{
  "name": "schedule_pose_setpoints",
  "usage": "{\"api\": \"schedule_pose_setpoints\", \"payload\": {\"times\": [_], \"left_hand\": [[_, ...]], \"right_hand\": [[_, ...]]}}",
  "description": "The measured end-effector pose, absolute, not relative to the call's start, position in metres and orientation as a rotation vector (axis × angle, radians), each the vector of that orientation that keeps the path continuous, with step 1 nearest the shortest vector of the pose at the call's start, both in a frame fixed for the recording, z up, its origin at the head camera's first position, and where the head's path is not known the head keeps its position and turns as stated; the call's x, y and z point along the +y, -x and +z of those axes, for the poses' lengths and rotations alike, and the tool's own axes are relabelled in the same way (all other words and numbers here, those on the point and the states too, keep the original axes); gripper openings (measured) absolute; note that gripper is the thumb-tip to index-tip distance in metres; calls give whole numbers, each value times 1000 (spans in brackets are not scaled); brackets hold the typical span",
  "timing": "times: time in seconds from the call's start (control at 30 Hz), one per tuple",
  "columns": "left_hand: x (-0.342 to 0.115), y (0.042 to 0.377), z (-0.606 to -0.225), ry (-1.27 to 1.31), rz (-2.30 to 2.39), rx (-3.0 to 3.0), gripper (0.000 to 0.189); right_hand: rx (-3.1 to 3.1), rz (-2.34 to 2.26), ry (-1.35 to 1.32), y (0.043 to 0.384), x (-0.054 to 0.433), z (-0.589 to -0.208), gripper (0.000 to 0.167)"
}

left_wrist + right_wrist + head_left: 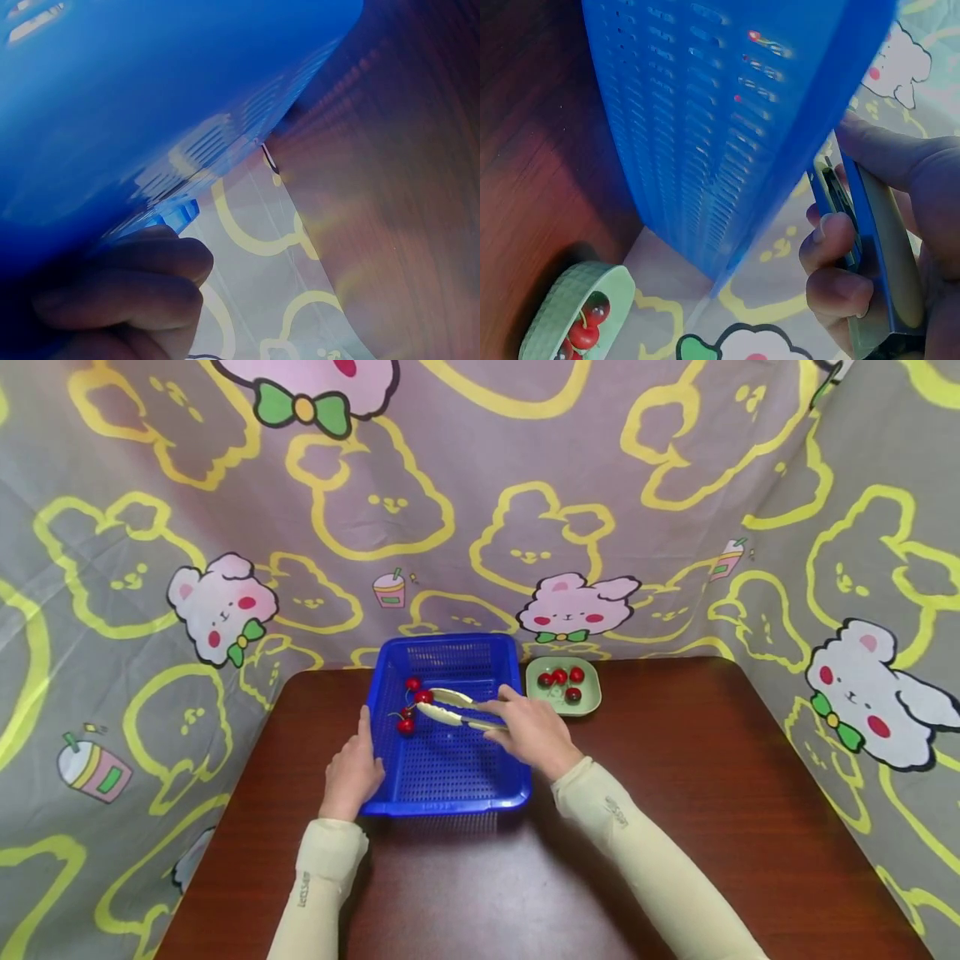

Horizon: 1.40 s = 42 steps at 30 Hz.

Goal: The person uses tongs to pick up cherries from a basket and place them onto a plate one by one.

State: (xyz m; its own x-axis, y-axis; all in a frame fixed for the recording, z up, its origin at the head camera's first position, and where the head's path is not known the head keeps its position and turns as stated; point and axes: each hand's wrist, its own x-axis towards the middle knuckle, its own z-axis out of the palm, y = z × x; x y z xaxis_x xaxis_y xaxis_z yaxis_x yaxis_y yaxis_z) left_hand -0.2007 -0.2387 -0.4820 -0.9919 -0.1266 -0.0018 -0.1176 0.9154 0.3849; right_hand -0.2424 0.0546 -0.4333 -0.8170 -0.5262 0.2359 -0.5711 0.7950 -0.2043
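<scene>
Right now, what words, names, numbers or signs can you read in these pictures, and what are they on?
"Lets": dark print on the person's left cream fabric sleeve; the letters after it are too small to be sure of.
Dark print on the right cream fabric sleeve: too blurred to read.
Faint marks on the front rim of the blue rectangular plastic basket: too blurred to tell.
No readable numbers.

Tongs (442, 715): pale tips, slimmer handles, lying at a slant over the basket interior, tips apart at one red cherry (424, 697); grip on it unclear. Basket (450, 808): blue, rectangular, perforated, open side up. Other cherries (406, 727) inside, near left wall, glossy red, stems visible.
</scene>
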Motion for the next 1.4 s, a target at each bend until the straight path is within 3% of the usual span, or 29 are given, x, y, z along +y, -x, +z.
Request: {"api": "schedule_pose_setpoints", "payload": {"times": [1.4], "left_hand": [[-239,200,-479,-185,-619,-3045,90]], "right_hand": [[-2750,590,-592,244,150,-407,45]]}}
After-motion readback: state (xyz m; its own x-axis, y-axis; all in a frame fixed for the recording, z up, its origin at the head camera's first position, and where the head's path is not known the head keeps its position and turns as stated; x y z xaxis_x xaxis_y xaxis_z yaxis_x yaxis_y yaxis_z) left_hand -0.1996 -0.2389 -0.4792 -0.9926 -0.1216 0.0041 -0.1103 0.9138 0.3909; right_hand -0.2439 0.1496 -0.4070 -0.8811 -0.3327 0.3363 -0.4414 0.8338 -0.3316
